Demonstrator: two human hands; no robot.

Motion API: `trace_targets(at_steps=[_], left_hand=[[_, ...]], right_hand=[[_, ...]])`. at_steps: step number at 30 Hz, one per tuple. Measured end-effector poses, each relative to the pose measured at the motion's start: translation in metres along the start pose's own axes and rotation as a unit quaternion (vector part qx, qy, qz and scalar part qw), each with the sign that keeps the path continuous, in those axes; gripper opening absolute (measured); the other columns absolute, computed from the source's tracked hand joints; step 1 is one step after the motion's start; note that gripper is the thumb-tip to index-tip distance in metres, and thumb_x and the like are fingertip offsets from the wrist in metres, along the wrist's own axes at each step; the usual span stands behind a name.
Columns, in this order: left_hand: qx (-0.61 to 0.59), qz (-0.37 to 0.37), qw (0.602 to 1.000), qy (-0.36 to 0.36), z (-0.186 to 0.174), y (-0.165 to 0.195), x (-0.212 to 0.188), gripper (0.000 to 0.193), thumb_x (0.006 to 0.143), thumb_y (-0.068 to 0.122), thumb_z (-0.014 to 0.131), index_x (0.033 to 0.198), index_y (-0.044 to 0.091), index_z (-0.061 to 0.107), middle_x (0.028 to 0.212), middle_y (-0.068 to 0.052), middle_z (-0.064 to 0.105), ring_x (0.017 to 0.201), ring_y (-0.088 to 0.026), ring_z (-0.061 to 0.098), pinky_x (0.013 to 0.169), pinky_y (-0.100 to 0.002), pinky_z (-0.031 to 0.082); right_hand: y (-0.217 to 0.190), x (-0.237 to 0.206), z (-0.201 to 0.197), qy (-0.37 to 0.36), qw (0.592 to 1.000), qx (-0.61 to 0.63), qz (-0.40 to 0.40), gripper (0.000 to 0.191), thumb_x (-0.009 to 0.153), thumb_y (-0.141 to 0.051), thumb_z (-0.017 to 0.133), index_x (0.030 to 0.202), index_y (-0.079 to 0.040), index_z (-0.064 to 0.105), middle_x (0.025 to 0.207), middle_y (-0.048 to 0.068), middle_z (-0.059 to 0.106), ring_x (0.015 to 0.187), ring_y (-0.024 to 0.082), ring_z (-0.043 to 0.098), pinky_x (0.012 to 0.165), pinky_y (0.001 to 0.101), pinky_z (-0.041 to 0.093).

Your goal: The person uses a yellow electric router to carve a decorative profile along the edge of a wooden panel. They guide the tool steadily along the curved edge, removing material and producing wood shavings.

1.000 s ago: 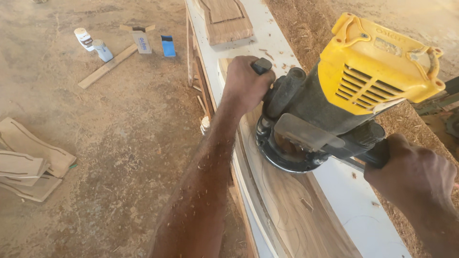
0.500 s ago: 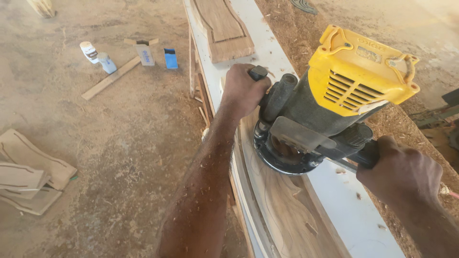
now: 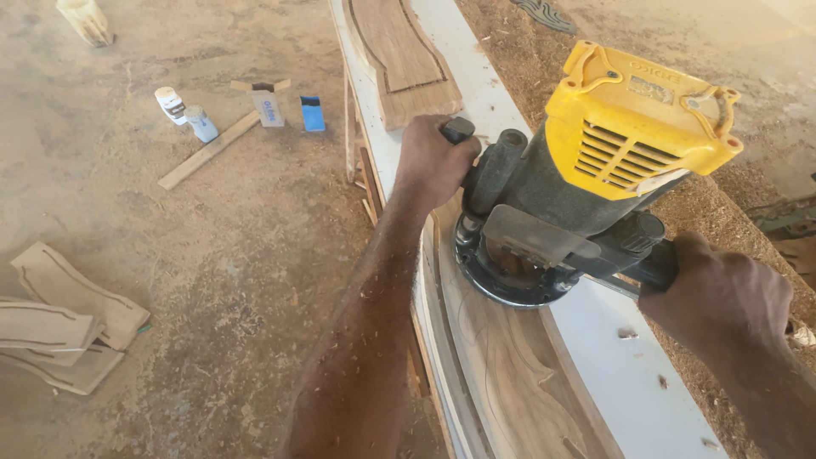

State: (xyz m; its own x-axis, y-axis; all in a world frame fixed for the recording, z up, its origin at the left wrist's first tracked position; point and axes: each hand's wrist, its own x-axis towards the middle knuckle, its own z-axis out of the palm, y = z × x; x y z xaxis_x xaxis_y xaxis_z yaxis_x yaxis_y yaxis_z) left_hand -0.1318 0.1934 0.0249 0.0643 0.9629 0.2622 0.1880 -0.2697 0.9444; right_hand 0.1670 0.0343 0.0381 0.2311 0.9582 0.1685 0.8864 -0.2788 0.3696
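Observation:
A router point(image 3: 586, 178) with a yellow top and dark grey body stands with its round base on a curved wooden panel point(image 3: 497, 365). The panel lies on a long white bench point(image 3: 612, 357). My left hand point(image 3: 429, 161) is closed around the router's black left handle. My right hand point(image 3: 722, 293) grips the black handle on the other side. Sawdust clings to my left forearm. A groove runs along the panel's left edge, behind the router's base.
Another curved wooden panel point(image 3: 399, 55) lies further up the bench. On the dusty floor at left are two small bottles point(image 3: 187, 115), a wooden strip point(image 3: 208, 151), a small box point(image 3: 270, 106), a blue block point(image 3: 312, 113) and stacked cut panels point(image 3: 64, 327). Sawdust is piled right of the bench.
The router and both hands have shifted slightly along the panel. The view has tilted, so the floor items sit lower in the picture.

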Motion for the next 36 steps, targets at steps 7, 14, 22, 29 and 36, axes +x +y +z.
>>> trace_targets(at_steps=[7,14,22,29,36], left_hand=[[-0.002,0.009,1.000,0.019,-0.006,0.000,0.003,0.019,0.077,0.013,0.067,0.068,-0.003,0.063,0.058,-0.011,0.065,0.053,-0.018,0.064,0.052,-0.037,0.052],[0.013,-0.084,0.996,-0.008,-0.004,0.009,0.000,0.017,0.079,0.015,0.066,0.075,-0.001,0.069,0.067,-0.012,0.070,0.057,-0.022,0.066,0.054,-0.039,0.056],[0.028,-0.066,0.994,0.082,-0.006,0.014,-0.023,0.021,0.078,0.018,0.068,0.085,-0.001,0.072,0.076,-0.018,0.075,0.070,-0.030,0.074,0.068,-0.041,0.058],[-0.004,-0.070,0.989,0.127,-0.007,0.019,-0.034,0.024,0.077,0.018,0.068,0.091,-0.001,0.071,0.079,-0.019,0.075,0.076,-0.031,0.077,0.071,-0.039,0.060],[0.017,-0.074,0.987,0.144,0.000,0.014,-0.037,0.020,0.076,0.015,0.071,0.087,-0.002,0.073,0.077,-0.020,0.075,0.075,-0.032,0.076,0.071,-0.040,0.057]], right_hand=[[-0.006,0.004,0.001,0.001,1.000,0.030,0.007,0.024,0.090,-0.040,0.063,0.093,-0.016,0.066,0.067,0.005,0.064,0.056,0.023,0.067,0.052,0.0416,0.057],[0.011,0.015,0.011,0.004,0.999,-0.007,-0.034,0.026,0.097,-0.041,0.051,0.088,-0.019,0.060,0.063,-0.003,0.058,0.048,0.015,0.059,0.046,0.0353,0.051],[0.014,0.046,0.022,-0.077,0.997,-0.010,-0.008,0.035,0.080,-0.046,0.072,0.106,-0.025,0.064,0.071,-0.001,0.064,0.059,0.015,0.063,0.052,0.0334,0.056],[0.017,0.063,0.029,-0.061,0.997,-0.015,-0.040,0.028,0.088,-0.039,0.065,0.110,-0.023,0.064,0.073,-0.001,0.065,0.056,0.015,0.065,0.049,0.0324,0.060],[0.030,0.073,0.043,0.039,0.994,0.018,-0.103,0.036,0.075,-0.037,0.074,0.105,-0.018,0.067,0.070,0.002,0.068,0.061,0.021,0.070,0.063,0.0403,0.060]])
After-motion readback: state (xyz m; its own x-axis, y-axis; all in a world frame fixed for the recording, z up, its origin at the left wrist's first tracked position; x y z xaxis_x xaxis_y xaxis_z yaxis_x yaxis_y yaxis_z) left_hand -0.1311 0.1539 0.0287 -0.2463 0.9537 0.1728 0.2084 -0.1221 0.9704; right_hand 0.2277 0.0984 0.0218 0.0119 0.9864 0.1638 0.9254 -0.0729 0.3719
